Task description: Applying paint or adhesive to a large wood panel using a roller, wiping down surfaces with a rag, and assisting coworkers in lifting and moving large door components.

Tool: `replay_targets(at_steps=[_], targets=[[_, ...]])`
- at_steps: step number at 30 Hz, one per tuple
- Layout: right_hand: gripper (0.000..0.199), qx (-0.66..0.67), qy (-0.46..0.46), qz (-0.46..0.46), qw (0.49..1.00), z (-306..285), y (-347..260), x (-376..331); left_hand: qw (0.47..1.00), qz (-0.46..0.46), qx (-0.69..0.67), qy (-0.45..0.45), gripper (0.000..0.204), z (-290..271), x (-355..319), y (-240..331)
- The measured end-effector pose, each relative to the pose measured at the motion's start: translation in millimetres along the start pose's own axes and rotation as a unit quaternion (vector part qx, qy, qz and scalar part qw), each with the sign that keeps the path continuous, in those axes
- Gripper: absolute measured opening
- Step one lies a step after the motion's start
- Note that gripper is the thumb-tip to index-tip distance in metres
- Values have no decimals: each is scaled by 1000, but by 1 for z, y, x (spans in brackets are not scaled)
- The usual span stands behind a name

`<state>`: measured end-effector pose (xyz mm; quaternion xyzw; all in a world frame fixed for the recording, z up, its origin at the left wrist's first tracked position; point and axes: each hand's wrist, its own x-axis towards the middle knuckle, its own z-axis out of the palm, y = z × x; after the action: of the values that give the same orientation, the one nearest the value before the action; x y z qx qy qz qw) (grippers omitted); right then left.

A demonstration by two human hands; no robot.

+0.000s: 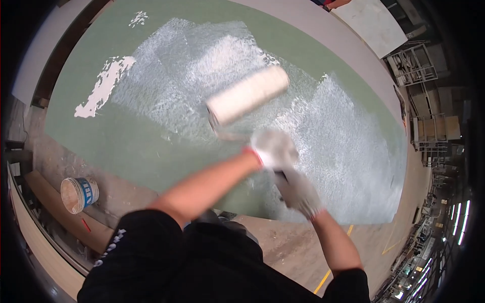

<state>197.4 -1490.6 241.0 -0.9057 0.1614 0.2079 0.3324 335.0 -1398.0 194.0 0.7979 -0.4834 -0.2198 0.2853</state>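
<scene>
Both my hands wear pale work gloves and are blurred by motion. Ahead, my left hand (275, 147) is closed round the handle of a paint roller, close to its wire frame. Lower down and to the right, my right hand (298, 194) grips the same handle nearer its end. The wide white paint roller (247, 96) lies slantwise over a large green panel (151, 146), seemingly against its surface. White paint (348, 146) is spread thinly across the panel's middle and right. A thick wet patch of white paint (104, 87) lies at the left.
At the lower left, a paint-stained bucket (73, 197) with a blue label stands beside the panel. A pale board (371, 25) lies at the upper right, near another person's hand (337, 4). Metal racks (411, 64) stand farther right. Yellow lines (323, 283) mark the floor.
</scene>
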Motion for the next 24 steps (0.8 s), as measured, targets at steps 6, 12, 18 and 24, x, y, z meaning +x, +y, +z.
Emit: replay_targets(at_steps=[6,12,18,24], targets=[[21,-94,-58,54,992,-62,82,-157,966,15,-259,8,39,133,-19,165],[28,-185,-139,-8,973,-70,28,-50,973,-36,-203,107,39,62,-12,68],[42,-106,-115,-325,933,18,-115,157,966,-197,-1,170,40,-79,-72,-137],[50,-141,-129,-217,957,76,-218,187,921,-264,-70,276,41,-121,-135,-220]])
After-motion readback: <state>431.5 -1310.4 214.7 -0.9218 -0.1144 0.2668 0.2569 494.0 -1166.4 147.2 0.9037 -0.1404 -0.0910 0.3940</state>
